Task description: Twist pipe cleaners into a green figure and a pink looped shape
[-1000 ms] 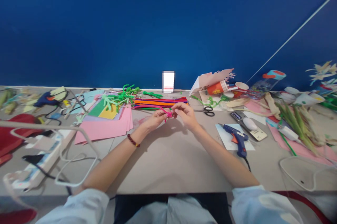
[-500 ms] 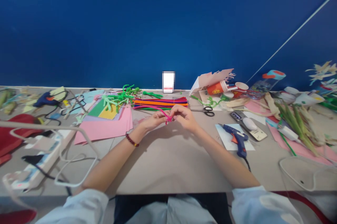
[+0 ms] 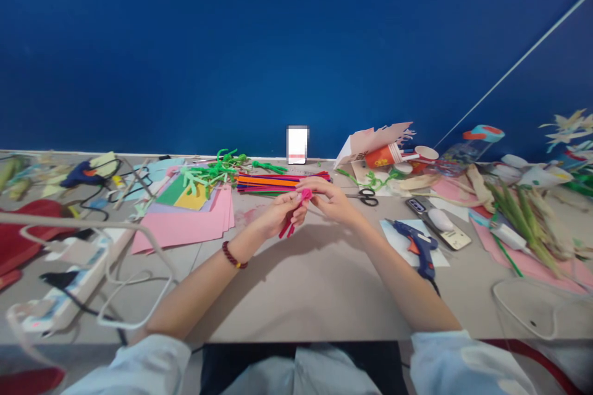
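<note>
Over the middle of the table, my left hand is closed round a bright pink pipe cleaner. Its top is curled into a small rounded coil, and two straight ends hang down below my fingers. My right hand reaches in from the other side, its thumb and fingertips on the coil. Just behind both hands lies a bundle of coloured pipe cleaners, red, orange, purple and green. Black-handled scissors are to the right of that bundle, their blades partly hidden by my right hand.
Left are pink paper sheets, twisted green pipe cleaners and a white power strip with cables. A phone stands against the blue wall. Right are a blue glue gun, another phone, an orange cup and corn husks.
The long pink strand that stretched left above my left hand now points down as two ends. The pink piece shows a rounded coil on top, and both hands have turned slightly.
</note>
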The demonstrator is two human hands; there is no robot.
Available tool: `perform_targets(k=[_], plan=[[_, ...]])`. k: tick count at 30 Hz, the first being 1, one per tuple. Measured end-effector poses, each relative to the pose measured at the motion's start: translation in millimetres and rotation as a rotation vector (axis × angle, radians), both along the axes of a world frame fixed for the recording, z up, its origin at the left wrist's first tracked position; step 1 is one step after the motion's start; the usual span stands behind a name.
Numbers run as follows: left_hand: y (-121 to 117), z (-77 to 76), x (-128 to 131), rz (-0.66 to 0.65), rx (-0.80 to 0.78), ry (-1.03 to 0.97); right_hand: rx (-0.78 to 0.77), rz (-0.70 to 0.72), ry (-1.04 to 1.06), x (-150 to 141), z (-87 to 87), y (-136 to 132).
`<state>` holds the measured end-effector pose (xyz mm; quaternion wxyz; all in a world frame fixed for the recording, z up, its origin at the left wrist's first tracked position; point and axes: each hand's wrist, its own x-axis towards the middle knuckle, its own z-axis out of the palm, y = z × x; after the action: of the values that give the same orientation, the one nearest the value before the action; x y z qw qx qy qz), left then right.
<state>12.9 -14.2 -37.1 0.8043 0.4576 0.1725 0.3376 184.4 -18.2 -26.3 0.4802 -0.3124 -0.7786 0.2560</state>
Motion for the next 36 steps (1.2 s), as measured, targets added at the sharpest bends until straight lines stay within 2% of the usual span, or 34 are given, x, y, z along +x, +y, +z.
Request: perform_targets(k=[3,6,15,21,29,32,36], plan=[[-1.8,5.2,-1.5,-0.030,-0.065,-0.062,-0.104,-0.058,0.003,4.3,10.5,-4.3],[-2.5,7.7,-1.5,-0.001,-0.075,-0.084,-0.179,-0.140,0.022,6.3,16.9,-9.0],[-6.0,4.8,4.5,0.256,0.005,0.059,-0.262,-0.266,0.052,-2.8,21.9,-17.5],[-6.8,3.8,8.6,0.408,0.034,0.077,-0.222,-0.331,0.001,-7.7,21.6,-20.8],[-3.7,-2.5,8.7,0.487,0.001,0.017,-0.162,-0.304,-0.019,-12.7,19.5,-21.1],[-4.5,-3.4,9.0,0.473,-0.028,0.003,-0.226,-0.312,0.036,-12.6,15.6,-17.8],[-7.1,-2.2,9.0,0.416,-0.132,-0.017,-0.376,-0.309,0.210,-14.6,9.5,-12.1]])
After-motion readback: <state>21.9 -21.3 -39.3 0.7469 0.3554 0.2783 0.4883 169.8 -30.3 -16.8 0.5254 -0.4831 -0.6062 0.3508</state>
